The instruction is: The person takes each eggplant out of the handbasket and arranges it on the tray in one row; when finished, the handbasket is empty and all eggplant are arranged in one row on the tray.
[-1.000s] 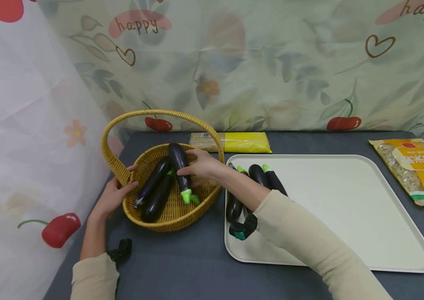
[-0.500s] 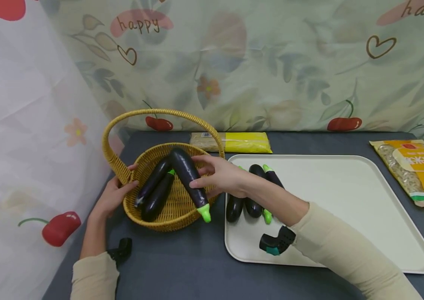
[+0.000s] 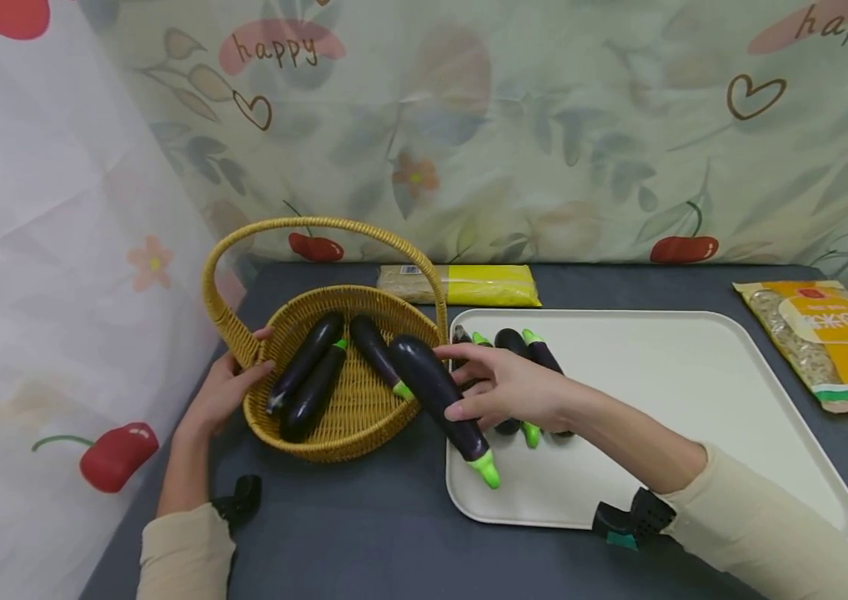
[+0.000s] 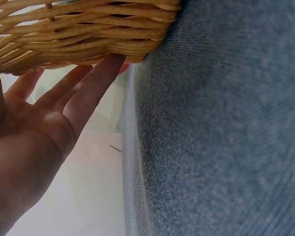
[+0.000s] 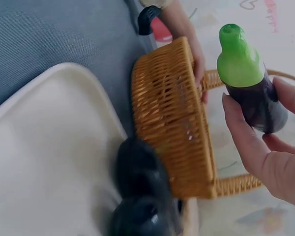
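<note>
My right hand pinches a dark purple eggplant between thumb and fingers, its green stem end pointing down toward the front. It hangs over the gap between the wicker basket and the white tray, overlapping the edges of both in the head view. The right wrist view shows the bright green cap close up. At the basket's left side, my left hand holds the rim by the handle's base, thumb on top and fingers against the woven wall. Three eggplants lie inside the basket.
Several eggplants lie at the tray's left end, partly hidden behind my right hand. A yellow packet lies behind the basket and tray. On the far right is an orange bag of grain. The basket's tall handle arches above it.
My right hand has lifted an eggplant out of the basket and carried it right and toward the front, to the tray's left edge. The left hand and basket have stayed in place.
</note>
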`<control>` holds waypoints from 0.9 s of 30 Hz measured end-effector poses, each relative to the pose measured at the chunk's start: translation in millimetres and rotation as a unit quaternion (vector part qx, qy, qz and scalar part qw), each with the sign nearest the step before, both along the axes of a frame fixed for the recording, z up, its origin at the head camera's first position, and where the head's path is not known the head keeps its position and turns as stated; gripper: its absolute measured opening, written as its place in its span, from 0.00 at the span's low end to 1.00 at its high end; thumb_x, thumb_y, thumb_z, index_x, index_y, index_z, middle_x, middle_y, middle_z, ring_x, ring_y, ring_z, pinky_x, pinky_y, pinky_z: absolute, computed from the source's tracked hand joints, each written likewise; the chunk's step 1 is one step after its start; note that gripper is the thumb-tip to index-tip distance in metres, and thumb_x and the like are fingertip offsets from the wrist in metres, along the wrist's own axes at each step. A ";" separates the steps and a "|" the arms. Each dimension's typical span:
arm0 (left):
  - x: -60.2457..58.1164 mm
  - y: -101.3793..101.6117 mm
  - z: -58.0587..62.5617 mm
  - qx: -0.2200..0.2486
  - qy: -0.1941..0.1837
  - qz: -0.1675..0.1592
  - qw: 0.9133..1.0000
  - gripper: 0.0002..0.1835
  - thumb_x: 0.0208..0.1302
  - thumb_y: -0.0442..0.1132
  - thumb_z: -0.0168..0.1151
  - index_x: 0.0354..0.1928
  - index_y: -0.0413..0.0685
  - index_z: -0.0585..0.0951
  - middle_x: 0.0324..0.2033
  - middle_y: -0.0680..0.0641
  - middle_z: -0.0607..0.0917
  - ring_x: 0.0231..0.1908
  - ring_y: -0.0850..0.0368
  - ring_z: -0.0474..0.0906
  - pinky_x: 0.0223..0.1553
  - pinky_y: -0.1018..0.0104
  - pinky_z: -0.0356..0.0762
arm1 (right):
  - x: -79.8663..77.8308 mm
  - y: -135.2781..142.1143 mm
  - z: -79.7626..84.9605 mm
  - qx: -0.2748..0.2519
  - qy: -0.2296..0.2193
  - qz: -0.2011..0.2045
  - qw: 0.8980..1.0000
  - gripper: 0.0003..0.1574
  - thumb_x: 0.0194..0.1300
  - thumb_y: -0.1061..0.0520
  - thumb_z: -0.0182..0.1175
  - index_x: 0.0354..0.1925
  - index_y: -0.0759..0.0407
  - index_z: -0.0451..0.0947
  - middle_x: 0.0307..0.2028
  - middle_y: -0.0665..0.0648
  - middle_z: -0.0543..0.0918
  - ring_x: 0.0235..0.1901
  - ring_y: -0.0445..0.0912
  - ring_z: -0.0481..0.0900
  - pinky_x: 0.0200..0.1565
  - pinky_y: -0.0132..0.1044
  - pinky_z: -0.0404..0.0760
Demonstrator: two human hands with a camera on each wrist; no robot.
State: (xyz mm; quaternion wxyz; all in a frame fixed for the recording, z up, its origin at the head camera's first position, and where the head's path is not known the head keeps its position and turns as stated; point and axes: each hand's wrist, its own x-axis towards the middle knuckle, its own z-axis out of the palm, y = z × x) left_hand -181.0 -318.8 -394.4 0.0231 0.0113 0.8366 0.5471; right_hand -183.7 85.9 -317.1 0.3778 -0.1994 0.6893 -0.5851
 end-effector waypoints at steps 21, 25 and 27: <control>-3.6 -0.3 -3.0 -0.010 0.010 0.000 1.000 0.31 0.72 0.41 0.52 0.73 0.47 0.57 0.64 0.34 0.66 0.54 0.57 0.68 0.43 0.75 0.71 | -32.4 138.3 -30.7 0.053 -0.034 -0.100 0.993 0.53 0.65 0.59 0.62 0.75 0.58 0.39 0.59 0.71 0.63 0.48 0.55 0.75 0.47 0.53 0.75; -2.5 -0.4 -4.0 -0.012 0.006 0.007 1.000 0.31 0.72 0.41 0.53 0.73 0.46 0.57 0.64 0.34 0.65 0.56 0.53 0.67 0.43 0.76 0.70 | -42.8 150.4 -44.5 0.076 -0.033 -0.136 0.987 0.53 0.65 0.58 0.61 0.75 0.59 0.38 0.60 0.72 0.61 0.48 0.53 0.75 0.47 0.53 0.75; -2.0 -0.2 -4.6 -0.014 0.003 0.010 1.000 0.31 0.72 0.41 0.53 0.73 0.46 0.57 0.64 0.34 0.65 0.57 0.51 0.67 0.43 0.76 0.70 | -46.4 152.6 -51.5 0.095 -0.033 -0.147 0.984 0.54 0.65 0.57 0.62 0.75 0.60 0.38 0.62 0.74 0.59 0.49 0.54 0.74 0.48 0.52 0.75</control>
